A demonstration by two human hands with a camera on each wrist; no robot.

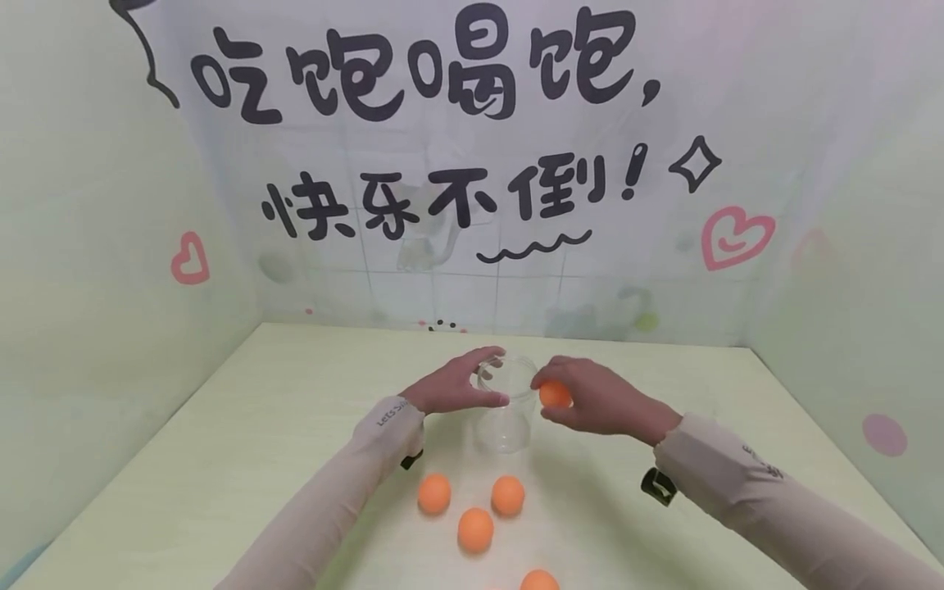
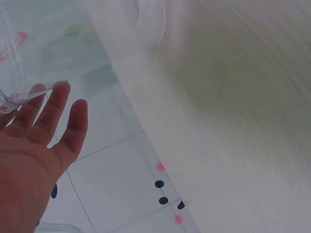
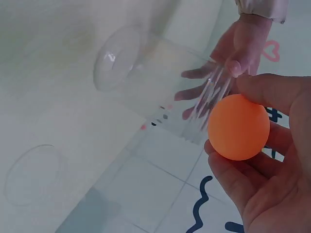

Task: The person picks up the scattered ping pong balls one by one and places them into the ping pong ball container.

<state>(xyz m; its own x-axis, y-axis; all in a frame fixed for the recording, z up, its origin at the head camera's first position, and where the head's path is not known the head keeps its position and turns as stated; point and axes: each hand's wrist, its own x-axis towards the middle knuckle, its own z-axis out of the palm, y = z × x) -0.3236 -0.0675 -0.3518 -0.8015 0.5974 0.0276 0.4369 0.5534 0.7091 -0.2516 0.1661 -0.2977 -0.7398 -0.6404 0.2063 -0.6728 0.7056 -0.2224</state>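
Observation:
A clear, see-through cup (image 1: 505,428) with a round rim stands on the table in the head view. My left hand (image 1: 459,383) holds it near the rim, thumb at the front and fingers behind; in the right wrist view those fingers show through the wall. Just right of the rim, my right hand (image 1: 596,397) pinches an orange ping-pong ball (image 3: 239,127) between thumb and fingers. Nearer to me lie several more orange balls, among them a left ball (image 1: 434,494), a right ball (image 1: 508,496) and a middle ball (image 1: 475,530).
One further ball (image 1: 540,581) is cut off by the lower frame edge. The pale wood-grain table (image 1: 310,459) ends at a printed back wall (image 1: 457,295) with black lettering. Side walls rise at left and right. A faint ring outline (image 3: 33,175) shows on the table.

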